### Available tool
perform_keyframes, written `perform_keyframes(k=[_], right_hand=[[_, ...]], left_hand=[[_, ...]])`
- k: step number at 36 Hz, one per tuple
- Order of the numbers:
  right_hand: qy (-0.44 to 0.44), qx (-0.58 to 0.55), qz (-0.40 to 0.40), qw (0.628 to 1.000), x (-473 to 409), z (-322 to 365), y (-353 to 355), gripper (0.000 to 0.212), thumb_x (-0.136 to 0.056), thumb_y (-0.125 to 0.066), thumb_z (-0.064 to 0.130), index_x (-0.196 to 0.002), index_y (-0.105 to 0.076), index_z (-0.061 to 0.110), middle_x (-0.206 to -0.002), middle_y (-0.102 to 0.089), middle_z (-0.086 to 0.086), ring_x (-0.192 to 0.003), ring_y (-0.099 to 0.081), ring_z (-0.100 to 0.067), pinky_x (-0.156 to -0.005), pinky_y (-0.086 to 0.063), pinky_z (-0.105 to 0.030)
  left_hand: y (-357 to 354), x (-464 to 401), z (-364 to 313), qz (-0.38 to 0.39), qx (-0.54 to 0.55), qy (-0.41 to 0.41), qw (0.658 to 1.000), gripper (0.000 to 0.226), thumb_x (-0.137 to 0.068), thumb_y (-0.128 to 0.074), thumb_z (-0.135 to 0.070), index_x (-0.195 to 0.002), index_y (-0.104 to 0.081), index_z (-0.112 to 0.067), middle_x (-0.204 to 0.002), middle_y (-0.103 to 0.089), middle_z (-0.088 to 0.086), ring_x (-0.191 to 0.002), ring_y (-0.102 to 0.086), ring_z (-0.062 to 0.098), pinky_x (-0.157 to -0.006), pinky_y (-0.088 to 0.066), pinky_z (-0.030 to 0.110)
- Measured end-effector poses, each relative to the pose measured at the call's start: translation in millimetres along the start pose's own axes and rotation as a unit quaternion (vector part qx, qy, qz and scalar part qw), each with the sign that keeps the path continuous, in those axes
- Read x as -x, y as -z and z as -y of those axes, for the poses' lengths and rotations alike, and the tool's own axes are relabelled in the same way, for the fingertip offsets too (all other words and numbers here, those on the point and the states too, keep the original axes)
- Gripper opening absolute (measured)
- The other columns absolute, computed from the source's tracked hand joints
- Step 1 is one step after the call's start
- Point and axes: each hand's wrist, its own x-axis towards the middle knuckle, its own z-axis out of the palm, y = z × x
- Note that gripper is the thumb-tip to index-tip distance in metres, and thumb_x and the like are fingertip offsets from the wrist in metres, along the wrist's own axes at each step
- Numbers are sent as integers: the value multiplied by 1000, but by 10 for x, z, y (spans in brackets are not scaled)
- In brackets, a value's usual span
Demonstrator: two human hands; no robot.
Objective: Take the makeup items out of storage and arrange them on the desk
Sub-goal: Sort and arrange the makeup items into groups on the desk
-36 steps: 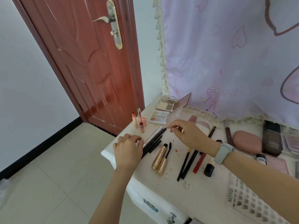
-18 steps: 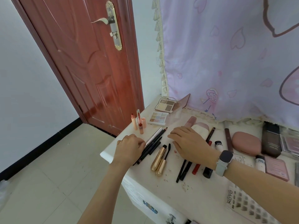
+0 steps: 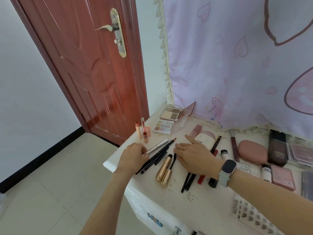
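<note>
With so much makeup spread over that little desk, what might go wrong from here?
The left hand grips the ends of the silver pen and black pencils right at the desk corner; a nudge might roll them off onto the floor.

The lip tubes stand upright near the same edge and look easy to topple.

The right hand lies flat over more pencils, beside the gold mascara tubes, and sliding it might scatter them.
</note>
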Motion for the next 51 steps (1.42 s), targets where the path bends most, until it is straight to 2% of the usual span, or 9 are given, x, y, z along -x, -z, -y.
perform_keyframes(k=[7,13,17,22,29,39,43,47,51], right_hand=[[-31,-77,-7,997,-8,-79,36,40,-98,-26,26,-122,-57,21,-133,-55,6,-122,-49,-7,-104,28,-24],[-83,-210,-70,972,-21,-98,130,35,-98,-35,21,-128,-54,19,-130,-58,4,-123,-48,-15,-104,0,-8],[-122,-414,-137,891,-23,50,346,30,-95,-46,29,-124,-54,23,-101,-62,4,-98,-57,-11,-88,-44,-23],[-114,-595,-121,787,-108,252,661,22,-96,-45,29,-110,-55,15,-64,-55,4,-51,-48,-4,-55,-39,-15],[-125,-657,-134,731,-72,401,722,10,-94,-52,19,-85,-49,16,-56,-57,2,-44,-47,-5,-48,-41,-16],[-18,-539,-176,824,71,387,812,19,-96,-46,13,-93,-42,32,-77,-54,0,-60,-48,-5,-62,-40,-20],[-7,-562,-169,810,81,352,850,21,-94,-48,8,-100,-46,28,-96,-56,3,-74,-50,-11,-71,-44,-27],[-79,-556,-140,816,42,337,878,23,-94,-45,39,-76,-54,28,-62,-61,6,-47,-49,-4,-52,-45,-23],[-79,-522,-138,838,18,335,831,24,-95,-48,26,-73,-59,21,-55,-54,7,-46,-44,-1,-53,-40,-17]], left_hand=[[60,175,136,-68,57,13,996,15,-85,-60,-15,-97,-67,-10,-89,-58,-2,-80,-52,11,-71,-40,19],[177,415,183,-134,180,8,974,8,-80,-68,-9,-86,-67,-15,-77,-61,-10,-68,-56,4,-62,-40,7],[232,568,92,-123,290,-17,949,19,-78,-70,-5,-80,-65,-23,-78,-66,-7,-69,-59,4,-65,-45,9],[290,641,-60,-94,324,-46,940,19,-79,-69,-3,-82,-66,-22,-79,-65,-9,-71,-61,7,-72,-52,22],[234,729,-280,-147,162,-167,961,16,-94,-53,-18,-107,-61,-16,-91,-61,-10,-76,-55,6,-69,-44,21],[243,706,-371,-132,198,-168,957,31,-95,-41,-41,-72,-49,-22,-51,-37,-6,-50,-38,16,-52,-31,23],[257,662,-294,-137,195,-151,959,31,-90,-38,-48,-72,-49,-26,-46,-37,-7,-48,-39,15,-52,-32,23],[281,656,-242,-143,170,-156,962,30,-91,-39,-49,-75,-51,-26,-47,-40,-9,-55,-50,26,-58,-42,33],[297,639,-230,-139,123,-163,969,37,-89,-38,-50,-82,-58,-20,-48,-37,-9,-57,-50,28,-58,-43,33]])
